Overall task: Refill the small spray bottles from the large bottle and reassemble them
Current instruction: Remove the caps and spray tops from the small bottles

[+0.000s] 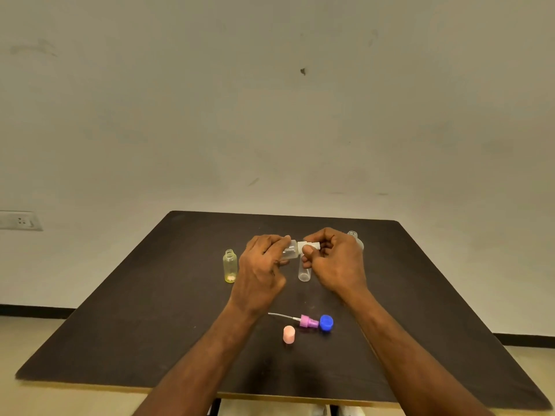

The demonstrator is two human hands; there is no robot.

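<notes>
Left hand [264, 259] grips a clear spray bottle [289, 250]; right hand [333, 259] pinches its white sprayer head [306, 245].

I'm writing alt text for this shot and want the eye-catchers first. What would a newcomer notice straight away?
First, the two hands meeting over the middle of the dark table: the left hand holds a small clear bottle on its side while the right hand grips its white spray head. Next, the bright pieces lying nearer the person: a blue cap, a purple spray head and a pink cap. A yellowish open bottle stands at left.
</notes>
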